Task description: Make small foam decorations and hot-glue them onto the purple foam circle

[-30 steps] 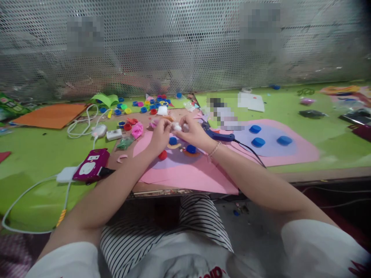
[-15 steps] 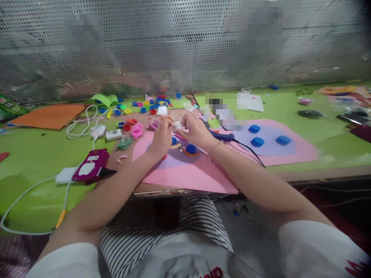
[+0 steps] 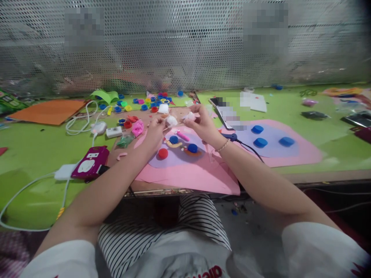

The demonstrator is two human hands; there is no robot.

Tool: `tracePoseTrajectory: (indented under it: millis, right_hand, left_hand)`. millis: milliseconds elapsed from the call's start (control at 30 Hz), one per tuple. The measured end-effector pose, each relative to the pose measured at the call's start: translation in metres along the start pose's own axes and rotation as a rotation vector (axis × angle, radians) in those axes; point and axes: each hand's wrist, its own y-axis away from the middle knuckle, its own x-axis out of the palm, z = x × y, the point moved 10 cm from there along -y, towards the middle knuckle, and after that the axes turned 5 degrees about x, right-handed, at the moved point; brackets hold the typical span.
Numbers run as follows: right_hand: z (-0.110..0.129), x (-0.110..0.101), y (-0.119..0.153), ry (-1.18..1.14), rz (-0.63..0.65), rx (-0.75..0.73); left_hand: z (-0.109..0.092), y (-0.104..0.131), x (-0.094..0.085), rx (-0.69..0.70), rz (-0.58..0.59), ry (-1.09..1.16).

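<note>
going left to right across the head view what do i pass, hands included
Orange sheet, small white box, bright pink bag, left hand, the white wad it holds, right hand, three blue caps, dark packet.

Wad at 11 o'clock, white; second wad at 12, whitish. Stick near centre, hot pink. Table lime green. Sheet at 6 o'clock, pink, lilac patch on top. Bottle cap at 8, red. Card at 9, orange. Tool handle at 3, dark blue. Trousers at 6, white with dark stripes. Panel at 12, silver-grey, dotted with holes.
</note>
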Motion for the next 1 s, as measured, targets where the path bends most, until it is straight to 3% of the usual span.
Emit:
tracePoseTrajectory:
  millis: [167, 467, 533, 667, 767, 900, 1000]
  right_hand:
    - [-0.002, 0.001, -0.002, -0.071, 0.017, 0.073]
    - [0.011, 0.005, -0.001, 0.026, 0.078, -0.009]
    - [0.012, 0.0, -0.001, 0.026, 0.026, -0.016]
    - [0.019, -0.009, 0.003, 0.03, -0.081, -0.064]
    - [0.031, -0.006, 0.008, 0.116, -0.07, -0.139]
    - [0.035, 0.01, 0.013, 0.171, 0.034, -0.195]
    - [0.028, 0.016, 0.014, 0.144, 0.043, -0.173]
  left_hand:
    - [-0.001, 0.001, 0.0, -0.015, 0.004, 0.041]
    - [0.002, 0.004, 0.006, -0.035, 0.054, 0.021]
    - [0.0, 0.003, 0.004, 0.013, 0.05, -0.079]
    - [-0.017, 0.003, 0.005, 0.242, 0.092, -0.392]
    - [-0.026, 0.009, 0.012, 0.364, 0.146, -0.519]
    - [-0.034, 0.017, 0.016, 0.389, 0.121, -0.541]
    - [-0.029, 0.016, 0.013, 0.299, 0.069, -0.464]
